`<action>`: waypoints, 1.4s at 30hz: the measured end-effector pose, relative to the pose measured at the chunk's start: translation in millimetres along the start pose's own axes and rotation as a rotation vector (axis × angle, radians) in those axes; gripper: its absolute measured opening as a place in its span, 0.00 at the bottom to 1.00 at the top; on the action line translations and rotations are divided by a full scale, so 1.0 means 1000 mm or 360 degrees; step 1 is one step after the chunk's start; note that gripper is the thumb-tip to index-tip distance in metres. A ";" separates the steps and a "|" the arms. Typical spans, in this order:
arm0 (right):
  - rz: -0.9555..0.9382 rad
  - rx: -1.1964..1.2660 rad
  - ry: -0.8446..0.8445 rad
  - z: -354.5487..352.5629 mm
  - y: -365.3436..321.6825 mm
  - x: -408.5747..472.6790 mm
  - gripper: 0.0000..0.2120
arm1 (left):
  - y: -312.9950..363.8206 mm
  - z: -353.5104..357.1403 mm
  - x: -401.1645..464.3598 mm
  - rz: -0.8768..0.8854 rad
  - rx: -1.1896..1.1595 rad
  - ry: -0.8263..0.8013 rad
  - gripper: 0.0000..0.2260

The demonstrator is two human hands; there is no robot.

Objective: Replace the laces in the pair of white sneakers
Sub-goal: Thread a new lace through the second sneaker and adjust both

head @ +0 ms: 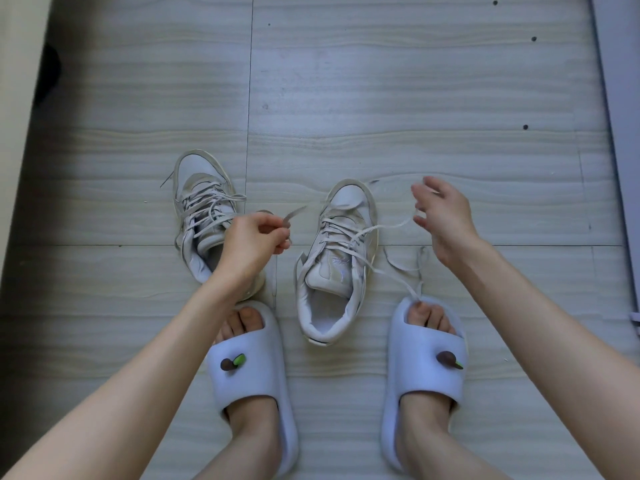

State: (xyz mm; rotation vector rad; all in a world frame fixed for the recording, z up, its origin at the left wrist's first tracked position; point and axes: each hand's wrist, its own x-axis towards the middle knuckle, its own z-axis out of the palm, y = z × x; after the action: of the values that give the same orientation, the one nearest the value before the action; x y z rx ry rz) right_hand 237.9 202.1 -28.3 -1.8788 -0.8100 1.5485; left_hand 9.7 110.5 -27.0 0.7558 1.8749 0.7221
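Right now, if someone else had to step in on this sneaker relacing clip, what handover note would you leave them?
Left hand: pinches one lace end above the gap between the two shoes.
Right hand: fingers loosely spread, a lace strand from the right sneaker running up to them; whether they grip it cannot be told.
Left sneaker stands on the floor, laced, ends loose. The right sneaker is between the two slippered feet, laced over the lower eyelets, with slack lace lying on the floor by the right slipper.
Done: both shoes loosened.
Left: whether these laces are old or new cannot be told; no spare laces in view.
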 end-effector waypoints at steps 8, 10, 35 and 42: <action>-0.0871 -0.0978 -0.0116 0.021 0.028 -0.041 0.08 | -0.003 0.028 -0.005 -0.0146 -0.0106 -0.0025 0.05; -0.0919 -0.1103 -0.0333 0.033 0.033 -0.053 0.05 | -0.007 0.030 -0.004 -0.0163 -0.0096 -0.0004 0.06; -0.0895 -0.1597 -0.0385 0.068 0.056 -0.066 0.09 | 0.000 0.031 -0.019 -0.0171 -0.0295 -0.0197 0.08; -0.0684 -0.1200 -0.0665 0.047 0.039 -0.058 0.04 | 0.031 0.002 -0.004 -0.0118 -0.1001 -0.0395 0.06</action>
State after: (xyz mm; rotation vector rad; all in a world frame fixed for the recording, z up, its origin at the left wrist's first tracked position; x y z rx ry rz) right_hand 186.8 134.9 -28.6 -1.6578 -2.0643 1.4738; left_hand 19.1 126.8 -2.3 0.3466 1.3308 1.0457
